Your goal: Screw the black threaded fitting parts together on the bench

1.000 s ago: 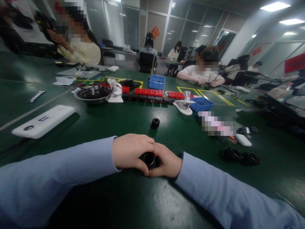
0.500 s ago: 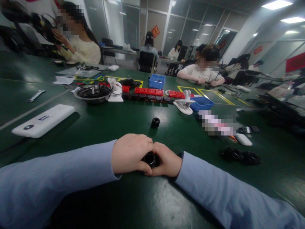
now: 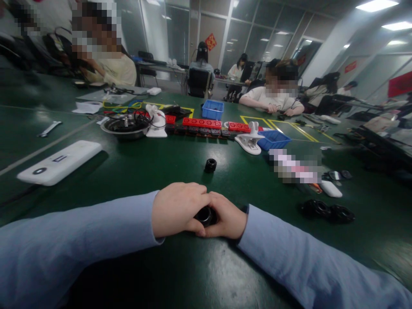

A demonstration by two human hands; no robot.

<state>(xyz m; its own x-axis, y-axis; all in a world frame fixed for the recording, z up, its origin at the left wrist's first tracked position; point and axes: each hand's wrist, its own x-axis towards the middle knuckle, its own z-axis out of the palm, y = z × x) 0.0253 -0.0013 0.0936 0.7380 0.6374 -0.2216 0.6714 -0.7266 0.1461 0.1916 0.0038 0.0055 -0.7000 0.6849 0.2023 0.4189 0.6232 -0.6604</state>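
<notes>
My left hand [image 3: 178, 209] and my right hand [image 3: 228, 216] rest together on the green table [image 3: 193, 266], both closed around a small black round part [image 3: 205, 215] with a hollow middle. Only its top shows between my fingers. A second small black ring-shaped part [image 3: 210, 165] stands alone on the table a little beyond my hands. Both my arms wear light blue sleeves.
A white flat device [image 3: 59, 162] lies at the left, a metal bowl with cables [image 3: 125, 125] behind it. Red strips [image 3: 201, 123], a white clip [image 3: 249, 140] and blue bins [image 3: 273, 140] sit mid-table. Black round parts [image 3: 326, 211] lie right. Other people sit across the table.
My left fingers have closed further over the black part, so less of it shows. The hands stay in the same spot on the table.
</notes>
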